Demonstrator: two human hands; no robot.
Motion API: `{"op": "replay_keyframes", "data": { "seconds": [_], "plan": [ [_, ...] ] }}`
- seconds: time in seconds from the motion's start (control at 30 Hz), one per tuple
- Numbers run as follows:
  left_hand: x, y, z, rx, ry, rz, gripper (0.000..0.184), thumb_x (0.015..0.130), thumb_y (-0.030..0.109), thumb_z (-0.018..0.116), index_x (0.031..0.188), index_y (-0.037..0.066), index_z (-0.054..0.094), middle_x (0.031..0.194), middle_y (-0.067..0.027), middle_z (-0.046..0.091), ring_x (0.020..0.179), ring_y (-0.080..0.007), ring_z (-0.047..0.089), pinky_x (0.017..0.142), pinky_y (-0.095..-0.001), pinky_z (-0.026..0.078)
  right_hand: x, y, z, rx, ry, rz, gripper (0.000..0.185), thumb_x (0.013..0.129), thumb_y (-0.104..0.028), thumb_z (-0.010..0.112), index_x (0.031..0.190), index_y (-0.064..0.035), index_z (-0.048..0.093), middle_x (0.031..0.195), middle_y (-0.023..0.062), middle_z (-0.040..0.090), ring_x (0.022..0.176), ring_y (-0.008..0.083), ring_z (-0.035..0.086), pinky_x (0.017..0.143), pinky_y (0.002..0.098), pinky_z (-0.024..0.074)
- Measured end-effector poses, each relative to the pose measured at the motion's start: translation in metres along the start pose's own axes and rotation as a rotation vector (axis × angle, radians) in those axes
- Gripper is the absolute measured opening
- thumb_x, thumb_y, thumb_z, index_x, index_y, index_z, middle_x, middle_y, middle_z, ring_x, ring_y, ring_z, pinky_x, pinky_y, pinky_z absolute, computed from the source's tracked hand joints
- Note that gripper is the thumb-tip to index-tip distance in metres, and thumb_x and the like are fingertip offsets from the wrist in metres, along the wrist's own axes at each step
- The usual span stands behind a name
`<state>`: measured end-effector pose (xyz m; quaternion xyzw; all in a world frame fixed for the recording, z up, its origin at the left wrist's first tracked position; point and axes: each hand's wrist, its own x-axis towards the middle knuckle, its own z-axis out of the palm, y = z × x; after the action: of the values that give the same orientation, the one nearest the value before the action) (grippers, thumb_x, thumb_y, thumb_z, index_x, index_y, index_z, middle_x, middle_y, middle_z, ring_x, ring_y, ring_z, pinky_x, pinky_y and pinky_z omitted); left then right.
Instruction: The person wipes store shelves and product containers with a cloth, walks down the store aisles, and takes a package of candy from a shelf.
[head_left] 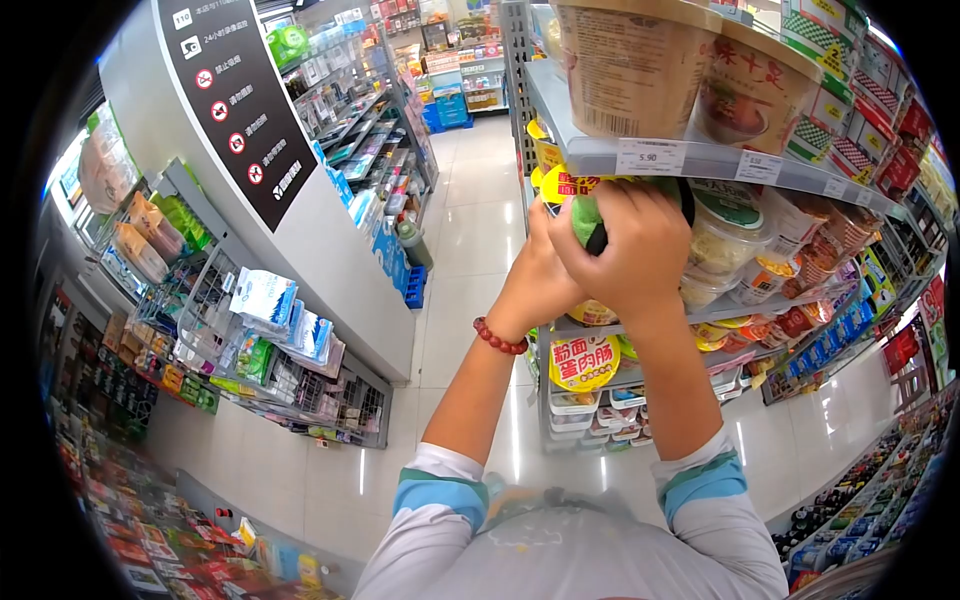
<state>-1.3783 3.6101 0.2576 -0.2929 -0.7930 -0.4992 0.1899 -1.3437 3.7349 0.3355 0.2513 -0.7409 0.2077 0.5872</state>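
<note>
My right hand [640,245] is closed round a bunched green cloth [585,220], with something black beside it under the fingers. Close against it, my left hand [545,265], with a red bead bracelet [500,337] on the wrist, grips a cup with a yellow-and-red lid [568,186] at the shelf's left end. Most of that cup and my left fingertips are hidden. Both hands are just under the upper shelf's edge [650,157], which carries price tags. To their right stands a clear tub with a green lid [728,225].
Large paper noodle tubs [630,75] stand on the shelf above my hands. A round yellow sign [584,362] hangs below. On the left are a white pillar [330,260] and a wire rack [225,310] with packets. A tiled aisle [470,200] runs ahead.
</note>
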Motion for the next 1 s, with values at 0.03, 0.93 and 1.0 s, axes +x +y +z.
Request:
{"op": "replay_keyframes", "data": {
  "seconds": [0.03,0.93,1.0],
  "plan": [
    [0.0,-0.002,0.0,0.035,0.0,0.024,0.085,0.075,0.028,0.08,0.142,0.003,0.035,0.133,-0.03,0.037,0.115,-0.0452,0.054,0.099,-0.0445,0.047,-0.001,-0.001,-0.003,-0.008,-0.032,0.029,0.026,0.073,-0.03,0.073,0.071,-0.0073,0.061,0.066,0.0101,0.06,0.061,0.0311,0.058,0.058,0.0409,0.0458],
    [-0.012,0.006,-0.008,-0.051,0.122,-0.021,0.126,0.066,0.036,0.088,0.147,-0.008,0.003,0.134,-0.0225,0.054,0.122,-0.0345,0.058,0.104,-0.0381,0.044,-0.014,-0.008,-0.002,0.241,0.068,0.062,0.013,0.086,-0.009,0.06,0.078,0.0005,0.056,0.07,0.0165,0.054,0.066,0.0368,0.054,0.063,0.043,0.0426],
    [-0.012,0.003,-0.007,-0.061,0.122,-0.024,0.126,0.065,0.036,0.089,0.147,-0.008,0.004,0.131,-0.0238,0.055,0.12,-0.0356,0.059,0.103,-0.0381,0.045,-0.013,-0.008,-0.004,0.261,0.064,0.06,0.014,0.087,-0.009,0.059,0.077,0.0008,0.056,0.07,0.0165,0.054,0.066,0.0366,0.054,0.063,0.0427,0.0424]
  ]
}}
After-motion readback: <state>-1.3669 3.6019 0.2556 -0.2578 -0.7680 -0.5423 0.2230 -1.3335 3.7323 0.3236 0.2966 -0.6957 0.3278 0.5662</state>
